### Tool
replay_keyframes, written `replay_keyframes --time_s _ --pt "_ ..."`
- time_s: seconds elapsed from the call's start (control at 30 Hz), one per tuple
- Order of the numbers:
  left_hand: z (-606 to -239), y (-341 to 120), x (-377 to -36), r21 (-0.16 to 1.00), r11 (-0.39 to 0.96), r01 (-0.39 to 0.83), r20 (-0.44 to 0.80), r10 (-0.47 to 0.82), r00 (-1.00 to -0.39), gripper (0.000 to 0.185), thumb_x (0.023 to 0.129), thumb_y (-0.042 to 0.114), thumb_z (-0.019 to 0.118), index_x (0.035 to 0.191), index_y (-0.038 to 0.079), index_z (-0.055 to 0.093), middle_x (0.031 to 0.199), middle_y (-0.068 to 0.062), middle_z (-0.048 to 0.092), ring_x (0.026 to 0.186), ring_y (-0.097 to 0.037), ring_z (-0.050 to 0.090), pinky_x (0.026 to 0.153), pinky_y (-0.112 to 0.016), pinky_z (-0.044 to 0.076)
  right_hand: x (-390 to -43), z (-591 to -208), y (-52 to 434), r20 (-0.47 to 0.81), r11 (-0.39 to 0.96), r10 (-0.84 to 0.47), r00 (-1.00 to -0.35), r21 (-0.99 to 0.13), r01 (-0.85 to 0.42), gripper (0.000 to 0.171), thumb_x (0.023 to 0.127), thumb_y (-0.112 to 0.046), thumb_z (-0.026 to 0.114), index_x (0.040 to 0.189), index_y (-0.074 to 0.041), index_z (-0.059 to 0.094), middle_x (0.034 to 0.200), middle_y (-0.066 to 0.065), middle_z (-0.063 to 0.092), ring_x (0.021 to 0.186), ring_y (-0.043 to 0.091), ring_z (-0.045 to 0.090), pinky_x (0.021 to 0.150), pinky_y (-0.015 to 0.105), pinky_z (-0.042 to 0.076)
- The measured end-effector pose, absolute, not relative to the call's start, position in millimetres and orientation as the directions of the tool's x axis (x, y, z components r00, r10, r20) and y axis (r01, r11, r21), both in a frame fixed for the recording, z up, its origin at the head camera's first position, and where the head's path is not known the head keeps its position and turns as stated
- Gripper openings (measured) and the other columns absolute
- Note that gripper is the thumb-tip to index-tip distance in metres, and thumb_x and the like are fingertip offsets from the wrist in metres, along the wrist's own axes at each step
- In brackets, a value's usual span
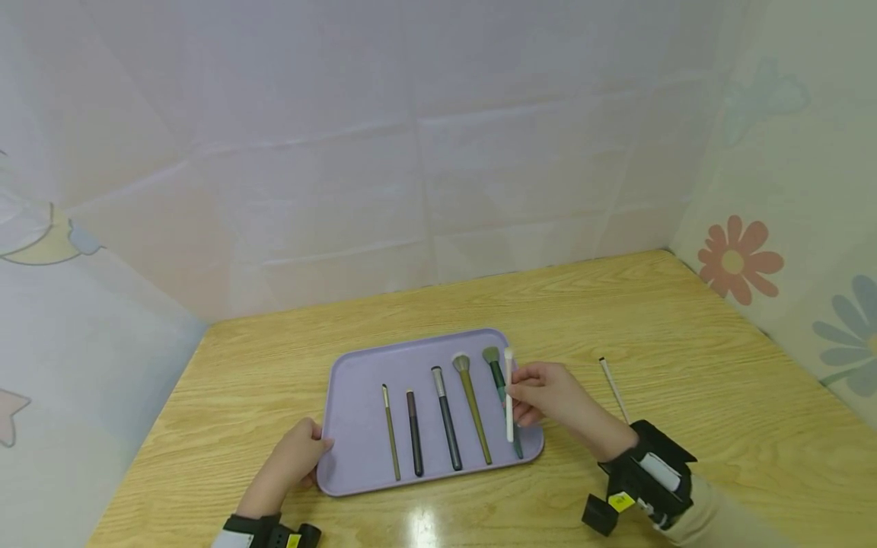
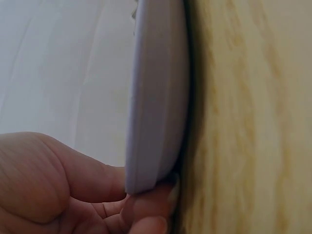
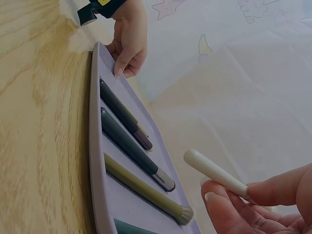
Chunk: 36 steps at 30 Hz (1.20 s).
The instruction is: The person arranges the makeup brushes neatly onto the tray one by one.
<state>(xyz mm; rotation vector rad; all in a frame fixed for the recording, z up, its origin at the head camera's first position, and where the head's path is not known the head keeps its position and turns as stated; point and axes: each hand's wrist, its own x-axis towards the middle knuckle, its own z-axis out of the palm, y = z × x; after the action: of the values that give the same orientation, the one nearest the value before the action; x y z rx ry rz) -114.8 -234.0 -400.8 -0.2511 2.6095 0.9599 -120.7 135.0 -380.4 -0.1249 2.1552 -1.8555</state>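
Observation:
A purple tray (image 1: pixel 356 380) lies on the wooden table with several makeup brushes in a row. From the left they are a thin olive brush (image 1: pixel 390 434), a dark brush (image 1: pixel 414 434), a grey-handled brush (image 1: pixel 445 418), an olive fluffy brush (image 1: pixel 471 407) and a green brush (image 1: pixel 495 373). My right hand (image 1: pixel 515 396) pinches a white-handled brush (image 1: pixel 509 426) just above the tray's right end, over the green brush. The right wrist view shows the white handle (image 3: pixel 209 170) between my fingertips (image 3: pixel 219 202). My left hand (image 1: pixel 318 445) grips the tray's rim (image 2: pixel 156 97) at its front left corner.
One more thin white brush (image 1: pixel 613 388) lies on the table (image 1: pixel 685 342) to the right of the tray. Pale curtain walls with flower and moon prints close off the back and both sides. Bare wood surrounds the tray.

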Motion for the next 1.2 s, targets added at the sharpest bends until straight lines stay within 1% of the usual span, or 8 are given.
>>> replay_keyframes --time_s 0.53,0.77,0.97,1.2 --pt "-401 -234 -115 0.593 0.754 -0.282 -0.378 -0.049 -0.925 0.015 0.095 0.005 0.053 0.096 -0.01 0.05 0.074 -0.013 0.053 0.058 -0.021 0.053 0.05 -0.03 0.047 -122 -384 127 -0.138 0.142 -0.299 -0.944 -0.985 0.099 0.03 0.095 -0.002 0.057 0.114 0.02 0.051 0.075 0.007 0.065 0.061 0.014 0.062 0.055 0.027 0.054" --pt "-400 -234 -114 0.595 0.754 -0.277 -0.373 -0.046 -0.927 0.015 0.095 0.005 0.053 0.096 -0.01 0.05 0.074 -0.013 0.053 0.057 -0.021 0.053 0.049 -0.029 0.047 -122 -381 124 -0.147 0.152 -0.303 -0.942 -0.983 0.104 0.029 0.095 -0.002 0.057 0.114 0.019 0.051 0.075 0.008 0.065 0.062 0.015 0.062 0.056 0.028 0.055" --pt "-401 -235 -114 0.595 0.754 -0.279 -0.372 -0.05 -0.927 0.015 0.095 0.005 0.053 0.096 -0.01 0.05 0.075 -0.013 0.054 0.058 -0.021 0.054 0.05 -0.03 0.047 -123 -382 120 -0.147 0.155 -0.301 -0.942 -0.982 0.103 0.025 0.095 -0.001 0.056 0.11 0.018 0.053 0.073 0.007 0.065 0.06 0.013 0.062 0.056 0.028 0.055" --pt "-402 -235 -114 0.596 0.753 -0.281 -0.372 -0.051 -0.927 0.016 0.095 0.005 0.053 0.097 -0.01 0.05 0.075 -0.013 0.054 0.058 -0.022 0.055 0.05 -0.031 0.048 -123 -382 115 -0.152 0.135 -0.322 -0.935 -0.984 0.113 0.028 0.095 -0.002 0.057 0.112 0.019 0.051 0.073 0.006 0.064 0.06 0.012 0.062 0.056 0.027 0.054"
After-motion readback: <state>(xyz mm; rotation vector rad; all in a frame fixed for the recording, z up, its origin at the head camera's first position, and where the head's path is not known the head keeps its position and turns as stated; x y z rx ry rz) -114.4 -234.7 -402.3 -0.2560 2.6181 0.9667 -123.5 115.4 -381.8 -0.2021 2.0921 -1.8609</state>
